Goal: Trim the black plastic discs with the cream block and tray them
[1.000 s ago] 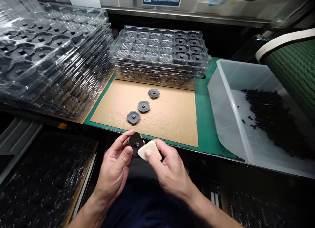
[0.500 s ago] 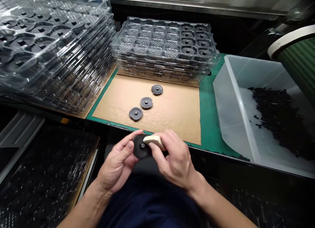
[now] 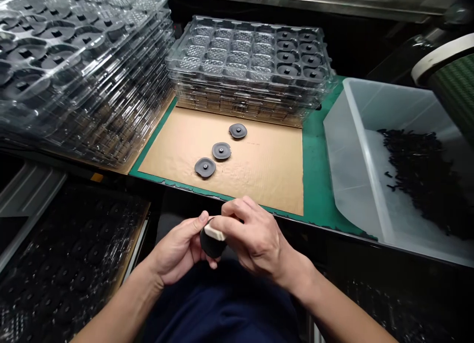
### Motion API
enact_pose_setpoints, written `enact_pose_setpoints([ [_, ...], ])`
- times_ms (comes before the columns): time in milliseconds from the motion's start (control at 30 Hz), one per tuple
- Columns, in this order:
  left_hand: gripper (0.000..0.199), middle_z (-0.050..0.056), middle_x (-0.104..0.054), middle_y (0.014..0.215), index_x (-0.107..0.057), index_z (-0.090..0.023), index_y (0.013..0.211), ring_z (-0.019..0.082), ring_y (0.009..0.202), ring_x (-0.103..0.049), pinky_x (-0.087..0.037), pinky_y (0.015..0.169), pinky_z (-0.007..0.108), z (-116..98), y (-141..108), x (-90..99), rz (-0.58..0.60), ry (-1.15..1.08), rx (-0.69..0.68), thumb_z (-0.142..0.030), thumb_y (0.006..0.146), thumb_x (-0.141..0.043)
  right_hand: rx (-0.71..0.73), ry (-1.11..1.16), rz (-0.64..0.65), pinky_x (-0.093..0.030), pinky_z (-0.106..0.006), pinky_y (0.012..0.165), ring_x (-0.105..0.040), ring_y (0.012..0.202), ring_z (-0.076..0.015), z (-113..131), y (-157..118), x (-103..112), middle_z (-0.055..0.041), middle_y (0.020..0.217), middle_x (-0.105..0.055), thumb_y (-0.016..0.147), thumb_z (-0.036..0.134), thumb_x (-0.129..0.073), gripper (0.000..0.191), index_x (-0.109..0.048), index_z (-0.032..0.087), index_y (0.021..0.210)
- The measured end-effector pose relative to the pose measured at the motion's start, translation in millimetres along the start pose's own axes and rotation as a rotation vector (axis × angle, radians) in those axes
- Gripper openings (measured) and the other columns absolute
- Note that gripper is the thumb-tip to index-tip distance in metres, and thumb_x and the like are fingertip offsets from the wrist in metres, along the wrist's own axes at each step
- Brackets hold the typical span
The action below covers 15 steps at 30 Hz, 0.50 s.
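Black disc [image 3: 212,247] gripped in L hand [image 3: 178,248], partly hidden w/ pale block [image 3: 215,233] pinched by R hand [image 3: 255,236].

Bench edge [image 3: 179,187]: crosses at twelve, just beyond the left hand [image 3: 182,249] and partly behind the right hand [image 3: 255,237].
Discs [image 3: 221,154]: three lie low in a slanting line from half past eleven to half past twelve.
Cardboard sheet [image 3: 272,175]: bare room at one for a low pass, and more at eleven.
Tray stack [image 3: 240,103]: walls off twelve behind the discs.
Taller stack [image 3: 126,96]: blocks ten to eleven.
Bin [image 3: 350,160]: its wall stands at two; open top.
Green strip [image 3: 316,180]: narrow lane between sheet and bin.
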<state>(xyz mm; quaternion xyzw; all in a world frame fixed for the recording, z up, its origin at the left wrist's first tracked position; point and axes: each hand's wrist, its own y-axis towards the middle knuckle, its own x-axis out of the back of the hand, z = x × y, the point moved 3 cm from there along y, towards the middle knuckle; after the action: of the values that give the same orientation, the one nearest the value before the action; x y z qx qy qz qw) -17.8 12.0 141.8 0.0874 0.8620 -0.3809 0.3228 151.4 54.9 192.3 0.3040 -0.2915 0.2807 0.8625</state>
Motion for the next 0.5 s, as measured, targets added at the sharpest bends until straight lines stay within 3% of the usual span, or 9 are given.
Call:
enact_pose_setpoints([
  [67,0.043,0.01,-0.072,0.078,-0.08,-0.012,0.097,0.02,0.062,-0.068,-0.06,0.052,0.03,5,1,-1.2,0.027,-0.056,0.048,-0.055,0.092,-0.075,0.096,-0.011,0.029,-0.043,-0.035,0.075,-0.051,0.084,-0.0203,2,1,0,-0.0076,0.101,-0.064,0.109,0.02,-0.048,0.025,-0.072,0.02,0.116],
  [133,0.04,0.011,-0.076,0.091,-0.08,-0.015,0.108,0.021,0.073,-0.071,-0.064,0.06,0.032,3,2,-3.3,0.025,-0.124,-0.009,-0.052,0.091,-0.077,0.074,-0.039,-0.019,-0.043,-0.036,0.079,-0.053,0.087,-0.021,2,2,-1,-0.0078,0.104,-0.066,0.108,0.021,-0.05,0.024,-0.071,0.02,0.118],
  [233,0.039,0.009,-0.077,0.116,-0.078,-0.023,0.122,0.019,0.097,-0.073,-0.065,0.086,0.03,-9,3,-3.8,-0.078,-0.169,-0.272,-0.037,0.087,-0.086,-0.246,-0.012,-0.169,-0.042,-0.034,0.074,-0.053,0.078,-0.0188,-4,2,-1,-0.0052,0.087,-0.065,0.103,0.023,-0.056,0.016,-0.069,0.017,0.095],
  [300,0.048,0.007,-0.077,0.121,-0.077,-0.026,0.125,0.018,0.107,-0.072,-0.06,0.094,0.024,-16,2,-4.1,-0.159,-0.102,-0.434,-0.026,0.079,-0.092,-0.5,0.169,-0.15,-0.037,-0.03,0.061,-0.047,0.064,-0.0146,-5,2,-6,0.0003,0.071,-0.056,0.1,0.027,-0.059,0.024,-0.061,0.018,0.078],
  [367,0.053,0.007,-0.077,0.121,-0.079,-0.027,0.123,0.02,0.114,-0.071,-0.059,0.097,0.022,-20,0,-5.8,-0.19,-0.012,-0.535,-0.019,0.073,-0.095,-0.628,0.365,-0.104,-0.032,-0.029,0.054,-0.043,0.058,-0.0124,-1,2,-10,0.0031,0.066,-0.053,0.1,0.032,-0.059,0.027,-0.058,0.019,0.076],
  [500,0.051,0.006,-0.077,0.125,-0.079,-0.03,0.121,0.021,0.119,-0.071,-0.058,0.1,0.022,-24,-7,-8.2,-0.192,0.037,-0.641,-0.018,0.073,-0.095,-0.521,0.373,-0.181,-0.036,-0.028,0.062,-0.047,0.065,-0.0127,7,9,-8,0.0022,0.073,-0.055,0.098,0.03,-0.057,0.02,-0.059,0.019,0.081],
])
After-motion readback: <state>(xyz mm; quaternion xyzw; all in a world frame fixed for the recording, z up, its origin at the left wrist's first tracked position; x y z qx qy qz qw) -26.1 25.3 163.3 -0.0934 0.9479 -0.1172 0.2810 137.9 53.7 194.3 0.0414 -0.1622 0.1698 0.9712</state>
